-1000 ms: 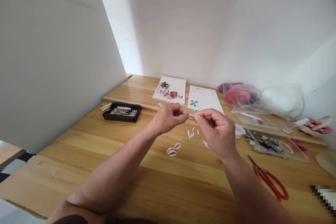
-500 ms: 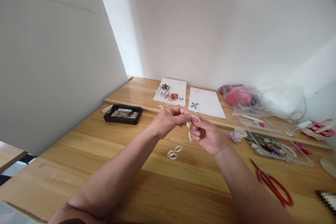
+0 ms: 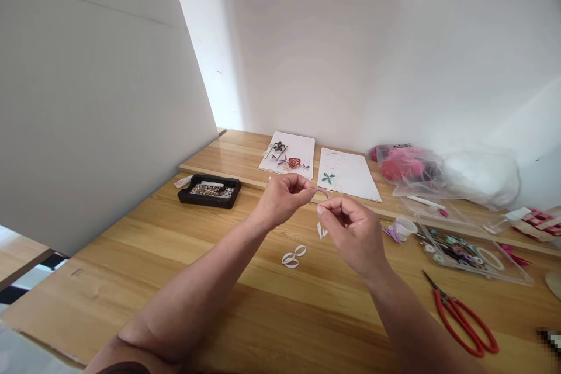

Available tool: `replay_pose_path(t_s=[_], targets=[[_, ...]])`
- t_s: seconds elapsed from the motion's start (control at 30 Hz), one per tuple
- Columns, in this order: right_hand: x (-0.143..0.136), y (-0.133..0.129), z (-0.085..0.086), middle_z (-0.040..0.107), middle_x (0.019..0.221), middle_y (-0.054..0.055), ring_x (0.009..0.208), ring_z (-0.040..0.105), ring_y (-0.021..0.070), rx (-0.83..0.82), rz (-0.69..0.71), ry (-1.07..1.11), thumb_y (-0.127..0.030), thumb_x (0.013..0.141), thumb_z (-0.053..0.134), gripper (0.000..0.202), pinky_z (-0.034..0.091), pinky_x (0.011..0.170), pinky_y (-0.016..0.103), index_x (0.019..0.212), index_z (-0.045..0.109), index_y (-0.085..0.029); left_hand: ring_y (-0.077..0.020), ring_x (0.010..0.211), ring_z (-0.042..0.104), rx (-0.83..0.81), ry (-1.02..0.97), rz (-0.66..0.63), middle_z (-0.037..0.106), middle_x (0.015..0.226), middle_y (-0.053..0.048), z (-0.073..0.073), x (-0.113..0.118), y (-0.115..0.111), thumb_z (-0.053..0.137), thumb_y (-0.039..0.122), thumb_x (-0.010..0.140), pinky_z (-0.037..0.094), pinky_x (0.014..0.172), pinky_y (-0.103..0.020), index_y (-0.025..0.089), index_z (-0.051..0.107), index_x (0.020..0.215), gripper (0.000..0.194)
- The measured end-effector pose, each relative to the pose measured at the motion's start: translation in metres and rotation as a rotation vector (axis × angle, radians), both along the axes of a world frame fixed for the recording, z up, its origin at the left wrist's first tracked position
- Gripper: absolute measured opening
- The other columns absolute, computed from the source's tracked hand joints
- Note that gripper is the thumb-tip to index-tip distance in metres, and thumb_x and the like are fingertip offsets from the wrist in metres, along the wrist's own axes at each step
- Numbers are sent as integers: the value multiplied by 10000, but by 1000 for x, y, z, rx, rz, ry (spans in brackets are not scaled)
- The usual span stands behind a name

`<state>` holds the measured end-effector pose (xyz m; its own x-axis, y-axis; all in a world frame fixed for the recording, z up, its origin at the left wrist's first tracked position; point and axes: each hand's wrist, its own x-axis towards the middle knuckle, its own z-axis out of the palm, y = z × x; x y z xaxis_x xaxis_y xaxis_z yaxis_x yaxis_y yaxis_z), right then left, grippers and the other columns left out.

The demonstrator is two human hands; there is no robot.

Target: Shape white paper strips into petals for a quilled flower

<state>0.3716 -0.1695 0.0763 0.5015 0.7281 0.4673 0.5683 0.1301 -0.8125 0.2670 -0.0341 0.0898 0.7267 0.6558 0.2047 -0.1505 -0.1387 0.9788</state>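
My left hand [image 3: 287, 198] pinches one end of a thin, curved lilac strip [image 3: 323, 191] between thumb and fingertips. Close by on the right, my right hand [image 3: 355, 234] has its thumb and forefinger pressed together at the strip's other end. The strip arches between the two hands above the table. Below them, white looped strips [image 3: 290, 259] lie on the wood. A small white piece with pointed tips [image 3: 321, 231] rests beside my right hand, partly hidden by it.
Red-handled scissors [image 3: 446, 301] lie at right. Behind them are a clear tray of beads and spools [image 3: 508, 269] and a small cup [image 3: 405, 227]. A black bead tray [image 3: 209, 201] stands left. Paper sheets [image 3: 350, 172] with wire flowers and plastic bags [image 3: 477, 178] sit on the raised back ledge.
My right hand has turned and moved slightly right, apart from the left, so the strip now shows as an arch between them. The view has shifted a little.
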Motion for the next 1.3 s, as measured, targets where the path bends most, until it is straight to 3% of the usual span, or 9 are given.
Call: replay_pose_path(t_s=[0.17,0.33,0.43,0.6,0.77,0.87,1.0,1.13,1.3], targets=[[8,-7,11,475,543,-52,488,387,100,115,-118,-182,-253,860,674,60,331,484,256,818,695,-216,-83,598,468,59,80,-101,589,669,13,0,-2,-2,741,331,764,336,568,-234,145,652,759,207],[22,-4,13,531,560,-41,496,387,97,100,-71,-89,-296,857,686,100,318,486,256,792,703,-221,-87,611,501,-6,102,-260,632,699,-8,3,-3,-7,765,294,735,370,582,-236,140,680,751,177],[29,2,10,524,552,-41,502,368,94,71,18,117,-338,806,745,135,294,480,253,764,711,-213,-83,591,485,-41,83,-307,619,662,-2,4,-4,-7,770,292,738,371,576,-237,141,691,748,171],[32,11,-1,497,549,-59,466,326,62,0,224,679,-374,687,840,239,242,452,226,753,696,-195,-83,612,500,-102,-11,-312,625,674,-4,1,-2,-4,778,307,750,396,611,-240,144,702,757,180],[23,15,-7,429,506,-84,436,301,58,-129,326,949,-388,662,857,306,224,434,210,732,622,-204,-76,619,485,-162,-125,-201,615,699,-2,-2,1,-2,790,322,733,406,632,-242,139,687,736,210],[16,14,-8,456,524,-75,437,320,63,-86,269,839,-398,688,836,285,227,430,215,742,631,-208,-75,626,482,-145,-153,-79,622,722,-2,-2,3,-2,790,321,726,403,636,-237,136,677,741,217],[7,9,-4,468,541,-50,475,344,86,-6,116,451,-392,779,758,217,261,446,239,741,667,-198,-79,622,495,-90,-126,23,637,727,0,-3,4,-1,789,351,729,398,625,-234,142,673,765,241],[2,1,4,431,541,-53,496,335,97,59,-46,89,-328,846,687,147,275,473,256,776,671,-199,-81,616,499,-43,-96,21,624,701,8,-2,3,-2,776,361,742,388,619,-233,141,665,762,247],[6,-6,11,341,510,-77,468,312,99,136,-202,-199,-292,882,668,84,296,485,265,856,715,-227,-84,617,483,7,-23,-31,606,690,5,-1,1,-6,751,347,768,360,601,-235,140,659,765,227]])
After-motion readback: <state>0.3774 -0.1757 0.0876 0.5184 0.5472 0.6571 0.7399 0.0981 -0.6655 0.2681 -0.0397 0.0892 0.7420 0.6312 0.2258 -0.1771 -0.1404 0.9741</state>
